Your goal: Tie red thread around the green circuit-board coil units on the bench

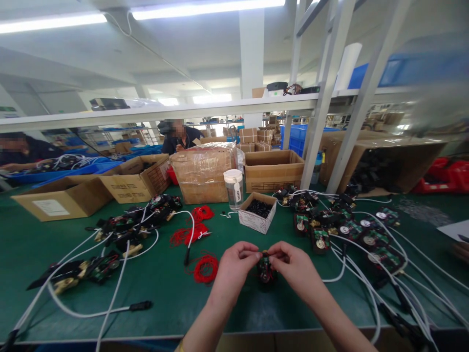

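Currently, nearest in: bare green table [176, 313], white cable [91, 314] with a black plug [141, 306] lying left of the wearer. Then the small dark unit [266, 274], centred in front of the wearer, just in from the table's near edge. Left hand [234, 266]: thumb and index pinched in at the unit's far/top end, other fingers curled. Right hand [295, 266]: same pinch, opposite side. Both look nearly closed on that end; can't tell if a tiny part sits between the tips. Step in hand reads as fine two-handed fingertip work there; next move calls for a steady body and small, light pressure, I'd judge. Long axis runs away from the wearer, roughly square to the table edge, pinched end far, round disc [264, 277] near; can't tell how upright it stands. Beyond: red wire coil [205, 269] left, similar units [320, 239] right, more assemblies [157, 210] left. Further: small open box [252, 223] of black parts [258, 208], lidded jar [230, 193], taped carton [205, 176], then a seated person [188, 139] behind.
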A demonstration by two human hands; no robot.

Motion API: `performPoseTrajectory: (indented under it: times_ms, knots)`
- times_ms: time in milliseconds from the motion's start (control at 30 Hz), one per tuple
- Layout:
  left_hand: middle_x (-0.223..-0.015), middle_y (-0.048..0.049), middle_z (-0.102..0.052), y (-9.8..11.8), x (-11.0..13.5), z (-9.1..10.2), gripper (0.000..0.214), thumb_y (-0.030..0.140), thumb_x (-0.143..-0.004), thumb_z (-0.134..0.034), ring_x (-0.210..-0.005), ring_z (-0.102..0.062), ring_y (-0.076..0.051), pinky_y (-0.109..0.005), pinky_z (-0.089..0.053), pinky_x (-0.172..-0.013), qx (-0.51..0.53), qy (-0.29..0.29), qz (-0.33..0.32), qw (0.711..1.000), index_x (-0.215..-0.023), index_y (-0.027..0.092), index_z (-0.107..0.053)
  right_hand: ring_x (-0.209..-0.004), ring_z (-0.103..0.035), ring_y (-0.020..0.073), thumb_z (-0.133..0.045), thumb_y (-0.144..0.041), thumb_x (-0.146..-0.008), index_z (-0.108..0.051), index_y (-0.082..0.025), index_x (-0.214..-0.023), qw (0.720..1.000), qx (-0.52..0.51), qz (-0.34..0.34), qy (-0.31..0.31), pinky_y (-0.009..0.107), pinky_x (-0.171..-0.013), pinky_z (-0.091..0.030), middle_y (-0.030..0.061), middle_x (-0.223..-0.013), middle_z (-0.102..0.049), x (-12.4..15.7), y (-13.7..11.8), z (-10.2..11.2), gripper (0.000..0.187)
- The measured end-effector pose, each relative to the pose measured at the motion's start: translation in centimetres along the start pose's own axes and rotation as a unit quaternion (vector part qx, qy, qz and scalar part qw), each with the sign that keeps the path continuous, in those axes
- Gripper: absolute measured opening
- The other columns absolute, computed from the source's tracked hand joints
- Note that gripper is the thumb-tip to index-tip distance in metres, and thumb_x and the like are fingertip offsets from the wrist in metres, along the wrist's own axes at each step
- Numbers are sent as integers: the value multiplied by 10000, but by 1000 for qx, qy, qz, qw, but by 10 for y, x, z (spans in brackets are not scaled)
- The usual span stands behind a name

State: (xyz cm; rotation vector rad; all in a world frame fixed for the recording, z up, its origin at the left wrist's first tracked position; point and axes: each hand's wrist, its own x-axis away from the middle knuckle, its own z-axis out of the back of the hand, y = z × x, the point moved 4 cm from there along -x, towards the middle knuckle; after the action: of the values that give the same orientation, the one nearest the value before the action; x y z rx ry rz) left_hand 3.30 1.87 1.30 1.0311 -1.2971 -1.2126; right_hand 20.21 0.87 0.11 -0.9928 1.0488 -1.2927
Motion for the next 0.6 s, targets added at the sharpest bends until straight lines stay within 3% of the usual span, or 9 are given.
performPoseTrajectory:
  times_ms: [167, 367, 600]
  knots:
    - [-900, -107, -796, -5, -4, 1, 301, 427, -870, -623, -828, -699, -201, -296, -480, -767, 53, -7, 39, 998, -916, 145, -715, -728, -648, 197, -608, -291, -754, -692, -211, -844, 1000, 23, 6, 7, 323, -686, -506, 8, -751, -689, -5, 9, -2, 146]
    - [-935, -140, -785, -10, -3, 4, 454, 552, -898, -614, -801, -698, -185, -307, -510, -783, 150, -30, 92, 984, -985, 113, -693, -738, -651, 201, -614, -315, -759, -694, -210, -849, 1000, 16, 5, 6, 334, -712, -513, 13, -766, -691, 1, 3, -1, 160]
    - [-944, -144, -754, 12, 9, 10, 386, 465, -905, -633, -796, -686, -177, -299, -525, -758, 196, -87, 126, 968, -1007, 95, -677, -696, -651, 201, -651, -378, -747, -696, -200, -861, 1000, -20, -1, 0, 324, -672, -511, 12, -733, -685, 14, -13, -2, 216]
